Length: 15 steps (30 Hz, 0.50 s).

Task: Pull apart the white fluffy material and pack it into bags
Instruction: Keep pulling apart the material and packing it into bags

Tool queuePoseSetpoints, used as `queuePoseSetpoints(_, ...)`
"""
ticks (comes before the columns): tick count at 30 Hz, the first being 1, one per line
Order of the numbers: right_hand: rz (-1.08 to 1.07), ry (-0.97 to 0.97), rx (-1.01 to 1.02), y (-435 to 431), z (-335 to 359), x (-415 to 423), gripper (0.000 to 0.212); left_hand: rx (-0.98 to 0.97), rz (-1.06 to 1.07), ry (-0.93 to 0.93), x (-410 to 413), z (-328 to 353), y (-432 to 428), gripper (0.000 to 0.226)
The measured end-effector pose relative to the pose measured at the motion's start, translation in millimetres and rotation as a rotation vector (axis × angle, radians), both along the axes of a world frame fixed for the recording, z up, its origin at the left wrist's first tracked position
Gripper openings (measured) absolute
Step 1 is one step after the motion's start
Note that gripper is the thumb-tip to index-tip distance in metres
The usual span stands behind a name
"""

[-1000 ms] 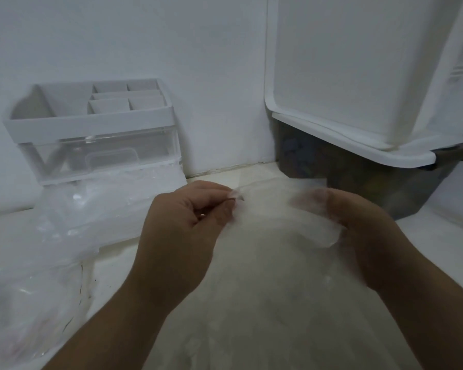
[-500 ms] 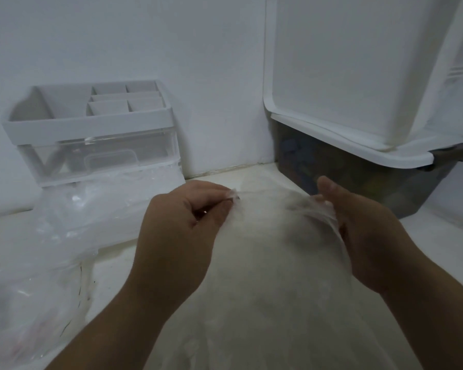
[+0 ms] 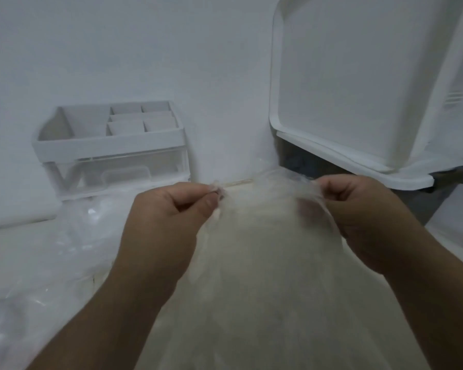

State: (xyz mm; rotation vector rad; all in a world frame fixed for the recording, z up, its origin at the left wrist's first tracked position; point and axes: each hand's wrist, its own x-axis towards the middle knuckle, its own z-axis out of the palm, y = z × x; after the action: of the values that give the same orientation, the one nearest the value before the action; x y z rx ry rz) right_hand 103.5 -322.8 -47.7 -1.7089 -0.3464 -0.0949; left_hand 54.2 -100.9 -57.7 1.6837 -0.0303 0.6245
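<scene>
The right hand [image 3: 358, 209], which half a second ago was open with its thumb raised beside the clear bag [image 3: 265, 276], is now curled shut on the bag's rim; the left hand [image 3: 171, 209] keeps the same pinch on the opposite side of the rim, so both hands are clamped on the thin plastic and have drawn a little wider apart. The white fluffy material [image 3: 265, 249] sits inside the bag between them, filling it up to near the mouth (its lower part runs out of view). Judging from this, the filling of this bag looks finished and the mouth is being stretched, probably for closing; the film is flimsy and could slip or tear. More clear bags [image 3: 51, 263] lie crumpled to the left, before a white organiser [image 3: 110, 145]; a lidded bin [image 3: 358, 156] stands at right.
</scene>
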Motion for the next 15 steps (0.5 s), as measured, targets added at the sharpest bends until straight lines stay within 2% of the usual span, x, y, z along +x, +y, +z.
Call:
queuePoseSetpoints(1,0.002,0.027,0.019,1.8,8.3,4.4,0.007,-0.069,-0.008,0.008,1.5,3.3,4.6,0.018)
queuePoseSetpoints(4,-0.022,0.021,0.065,4.5,29.4,17.1,0.02,-0.144,-0.032,-0.009,5.3,10.7,14.8,0.01)
queuePoseSetpoints(6,-0.059,-0.024,0.095,7.9,39.6,19.6,0.023,-0.151,-0.077,-0.012,8.0,13.5,16.6,0.015)
queuePoseSetpoints(10,-0.012,0.112,0.147,21.4,36.9,23.8,0.043,0.01,-0.042,-0.079,13.4,13.2,13.3,0.009)
queuePoseSetpoints(12,0.004,0.152,0.104,27.4,34.2,24.8,0.046,0.11,0.007,-0.123,17.1,10.5,11.2,0.012)
queuePoseSetpoints(15,0.142,0.167,0.036,28.6,34.0,22.8,0.052,0.234,0.122,-0.21,18.5,7.3,8.1,0.014)
